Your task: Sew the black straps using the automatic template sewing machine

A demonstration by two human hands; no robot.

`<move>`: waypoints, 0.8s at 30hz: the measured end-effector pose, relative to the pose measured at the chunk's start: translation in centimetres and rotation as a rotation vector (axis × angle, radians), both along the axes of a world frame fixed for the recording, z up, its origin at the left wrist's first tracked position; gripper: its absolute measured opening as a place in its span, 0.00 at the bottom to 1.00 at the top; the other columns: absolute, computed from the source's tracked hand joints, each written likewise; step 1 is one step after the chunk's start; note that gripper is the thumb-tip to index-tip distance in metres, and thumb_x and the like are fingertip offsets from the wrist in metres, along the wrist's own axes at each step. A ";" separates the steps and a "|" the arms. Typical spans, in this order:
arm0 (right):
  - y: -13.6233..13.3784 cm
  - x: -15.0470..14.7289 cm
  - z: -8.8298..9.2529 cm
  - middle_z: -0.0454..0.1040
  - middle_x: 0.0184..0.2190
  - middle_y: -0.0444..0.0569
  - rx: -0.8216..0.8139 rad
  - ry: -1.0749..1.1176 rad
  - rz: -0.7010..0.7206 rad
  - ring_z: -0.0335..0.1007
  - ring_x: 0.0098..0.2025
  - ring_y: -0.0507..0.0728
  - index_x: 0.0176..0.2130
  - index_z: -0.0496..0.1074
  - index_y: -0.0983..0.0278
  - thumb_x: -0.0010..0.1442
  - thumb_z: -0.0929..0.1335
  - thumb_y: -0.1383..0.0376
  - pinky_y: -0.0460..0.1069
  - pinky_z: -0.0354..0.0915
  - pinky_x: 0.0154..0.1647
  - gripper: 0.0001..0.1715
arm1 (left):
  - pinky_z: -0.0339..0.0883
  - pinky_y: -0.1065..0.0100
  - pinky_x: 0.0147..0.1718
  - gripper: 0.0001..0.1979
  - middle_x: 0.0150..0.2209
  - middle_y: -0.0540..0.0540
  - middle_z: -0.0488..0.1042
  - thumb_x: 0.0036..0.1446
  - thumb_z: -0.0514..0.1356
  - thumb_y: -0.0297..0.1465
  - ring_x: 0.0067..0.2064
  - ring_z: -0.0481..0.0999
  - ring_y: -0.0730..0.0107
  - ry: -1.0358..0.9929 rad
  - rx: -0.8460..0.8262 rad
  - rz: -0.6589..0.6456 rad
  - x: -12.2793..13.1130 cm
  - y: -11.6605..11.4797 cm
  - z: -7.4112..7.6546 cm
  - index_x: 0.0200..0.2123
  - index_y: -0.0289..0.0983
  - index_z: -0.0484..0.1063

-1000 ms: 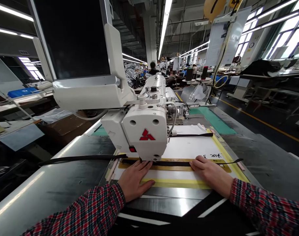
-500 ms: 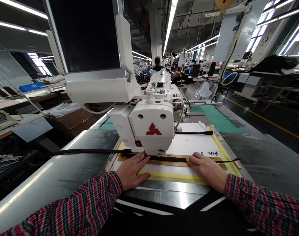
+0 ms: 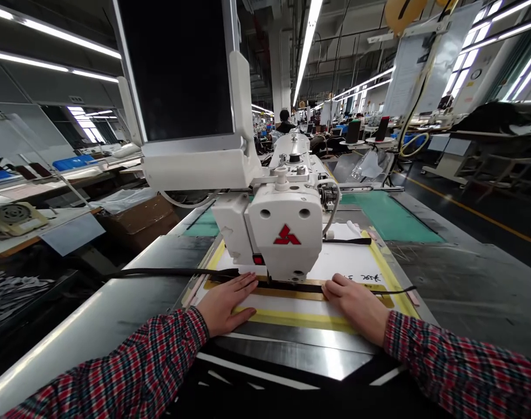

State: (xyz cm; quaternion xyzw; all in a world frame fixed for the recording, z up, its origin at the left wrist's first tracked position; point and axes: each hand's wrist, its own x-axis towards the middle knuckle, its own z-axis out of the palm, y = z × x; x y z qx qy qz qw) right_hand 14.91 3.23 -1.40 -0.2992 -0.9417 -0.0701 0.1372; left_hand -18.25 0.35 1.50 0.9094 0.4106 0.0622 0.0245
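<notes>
Black strip [image 3: 306, 288], narrow, matt, probably cloth, lies along a tan plate [image 3: 300, 295] at the foot of the machine head [image 3: 287, 233]. Left hand [image 3: 224, 304] flat, fingers extended over the strip, nothing clasped; right hand [image 3: 355, 305] half-curled on it, pinching or pressing: cannot tell. Step, as judged: aligning; next move likely calls for even tension. Around: smooth white sheet [image 3: 348, 262], yellow tape [image 3: 309, 319] edging, shiny metal table [image 3: 156, 297], rounded glossy head.

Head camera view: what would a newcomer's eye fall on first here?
The white machine head with its red emblem dominates the middle. Above it, to the left, looms a large dark screen. Lower down, the left hand and right hand flank the machine head, fingers at a black strip.
</notes>
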 end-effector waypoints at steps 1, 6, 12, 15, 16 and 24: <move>0.0 -0.3 -0.1 0.63 0.34 0.51 0.001 0.000 -0.002 0.57 0.34 0.57 0.39 0.67 0.66 0.65 0.54 0.72 0.51 0.65 0.35 0.15 | 0.51 0.59 0.59 0.27 0.62 0.43 0.51 0.61 0.51 0.38 0.62 0.50 0.62 0.005 -0.004 0.004 -0.3 0.0 0.0 0.61 0.35 0.51; -0.2 -1.9 0.4 0.62 0.34 0.51 -0.004 -0.060 -0.033 0.57 0.35 0.57 0.37 0.67 0.68 0.64 0.58 0.73 0.51 0.64 0.35 0.11 | 0.53 0.62 0.58 0.25 0.62 0.44 0.52 0.62 0.49 0.38 0.62 0.52 0.62 0.048 -0.013 0.027 -1.8 0.3 0.1 0.60 0.35 0.53; -0.2 -3.7 0.5 0.62 0.34 0.51 0.027 -0.156 -0.094 0.57 0.35 0.58 0.37 0.68 0.69 0.63 0.59 0.74 0.52 0.64 0.35 0.10 | 0.52 0.62 0.59 0.23 0.62 0.44 0.52 0.63 0.48 0.36 0.62 0.51 0.63 0.039 0.015 0.006 -3.3 0.4 0.1 0.60 0.35 0.55; -0.1 -4.4 0.0 0.62 0.36 0.53 0.072 -0.183 -0.110 0.57 0.36 0.59 0.39 0.68 0.69 0.62 0.60 0.73 0.54 0.64 0.36 0.08 | 0.53 0.62 0.58 0.23 0.62 0.45 0.52 0.63 0.48 0.35 0.62 0.52 0.63 0.036 0.029 0.008 -4.1 0.3 0.0 0.60 0.35 0.54; 0.0 -4.6 -0.1 0.62 0.37 0.53 0.073 -0.186 -0.110 0.57 0.36 0.59 0.40 0.68 0.69 0.62 0.61 0.74 0.54 0.64 0.36 0.08 | 0.53 0.62 0.58 0.23 0.62 0.46 0.51 0.63 0.48 0.35 0.62 0.52 0.63 0.035 0.038 0.012 -4.3 0.3 -0.1 0.60 0.36 0.54; 0.1 -4.6 1.9 0.67 0.35 0.51 -0.143 -0.023 -0.096 0.60 0.39 0.58 0.42 0.70 0.69 0.58 0.61 0.78 0.49 0.63 0.35 0.15 | 0.54 0.62 0.58 0.22 0.61 0.45 0.53 0.64 0.47 0.33 0.61 0.54 0.63 0.078 0.072 0.031 -5.6 0.4 0.0 0.59 0.35 0.56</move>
